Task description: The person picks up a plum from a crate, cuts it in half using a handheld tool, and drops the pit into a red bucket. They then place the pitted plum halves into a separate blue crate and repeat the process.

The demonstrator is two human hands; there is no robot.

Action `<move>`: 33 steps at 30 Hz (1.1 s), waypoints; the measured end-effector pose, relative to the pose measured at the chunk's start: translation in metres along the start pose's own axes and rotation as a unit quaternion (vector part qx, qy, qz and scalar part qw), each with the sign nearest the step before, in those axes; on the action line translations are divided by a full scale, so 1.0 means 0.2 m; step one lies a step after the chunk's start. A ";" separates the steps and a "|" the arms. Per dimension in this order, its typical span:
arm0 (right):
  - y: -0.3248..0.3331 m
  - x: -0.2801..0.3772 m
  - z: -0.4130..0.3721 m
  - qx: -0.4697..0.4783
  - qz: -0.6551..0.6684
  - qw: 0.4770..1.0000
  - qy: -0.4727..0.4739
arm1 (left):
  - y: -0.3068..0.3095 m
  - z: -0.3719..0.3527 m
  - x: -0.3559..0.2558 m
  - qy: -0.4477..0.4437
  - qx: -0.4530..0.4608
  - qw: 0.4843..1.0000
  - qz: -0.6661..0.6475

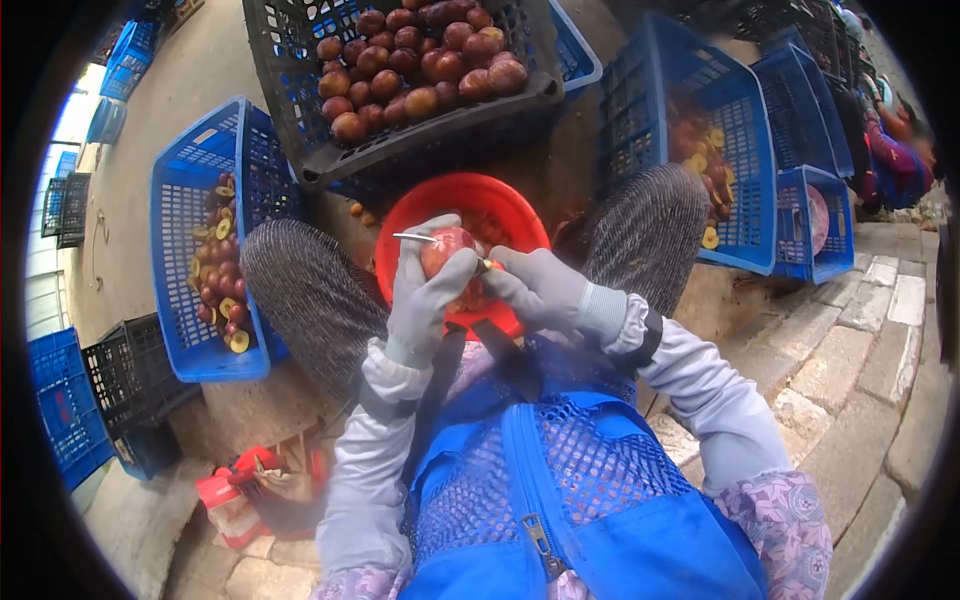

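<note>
My left hand (422, 290), in a grey glove, is closed around a reddish plum (446, 252). A thin, pale knife blade (414, 237) sticks out on the plum's left side. My right hand (540, 285), gloved too, grips the knife by its handle, whose end shows at the fingertips against the plum's right side. How deep the blade sits in the fruit is hidden. Both hands are over a red basin (455, 188) between my knees, with reddish pieces inside it.
A black crate (430, 125) of whole plums stands ahead. Blue crates at left (200, 355) and right (745, 245) hold whole and cut plums. A red bag (235, 500) lies at lower left; other crates stand around. Another person (890, 150) is at far right.
</note>
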State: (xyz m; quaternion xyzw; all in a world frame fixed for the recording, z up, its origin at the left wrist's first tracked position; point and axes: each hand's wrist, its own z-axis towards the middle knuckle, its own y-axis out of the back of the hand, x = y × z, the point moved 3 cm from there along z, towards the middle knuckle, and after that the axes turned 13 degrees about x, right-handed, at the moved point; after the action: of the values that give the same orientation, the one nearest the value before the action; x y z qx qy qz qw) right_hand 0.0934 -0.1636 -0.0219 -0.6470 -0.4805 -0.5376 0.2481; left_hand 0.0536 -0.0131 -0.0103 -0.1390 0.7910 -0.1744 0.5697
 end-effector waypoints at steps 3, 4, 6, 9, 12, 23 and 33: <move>-0.09 0.01 0.04 -0.079 0.047 0.992 0.082 | -0.09 0.00 0.02 -0.021 0.016 0.971 -0.238; -0.10 0.01 0.05 -0.109 0.056 0.986 0.114 | -0.10 0.00 0.04 -0.020 0.017 0.941 -0.336; -0.10 -0.01 0.05 -0.071 0.051 0.991 0.104 | -0.06 -0.02 0.04 -0.034 0.000 0.970 -0.242; -0.05 -0.02 0.04 -0.021 0.026 0.995 0.094 | 0.00 -0.02 -0.04 0.007 -0.025 0.999 -0.025; 0.01 -0.05 0.03 0.064 -0.068 0.995 0.025 | 0.10 -0.01 0.00 0.025 0.017 0.964 0.265; -0.04 -0.03 0.04 0.042 -0.067 0.996 -0.028 | 0.10 -0.04 -0.02 -0.075 -0.106 0.991 -0.011; -0.02 0.09 -0.10 0.024 -0.084 0.994 -0.062 | 0.16 -0.05 -0.05 -0.177 -0.177 0.929 0.274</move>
State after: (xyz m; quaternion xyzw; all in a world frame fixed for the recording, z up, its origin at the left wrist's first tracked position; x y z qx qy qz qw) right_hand 0.0796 -0.1730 -0.0004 -0.6304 -0.5601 -0.5038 0.1872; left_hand 0.0459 0.0211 -0.0130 -0.0442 0.7026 0.1584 0.6923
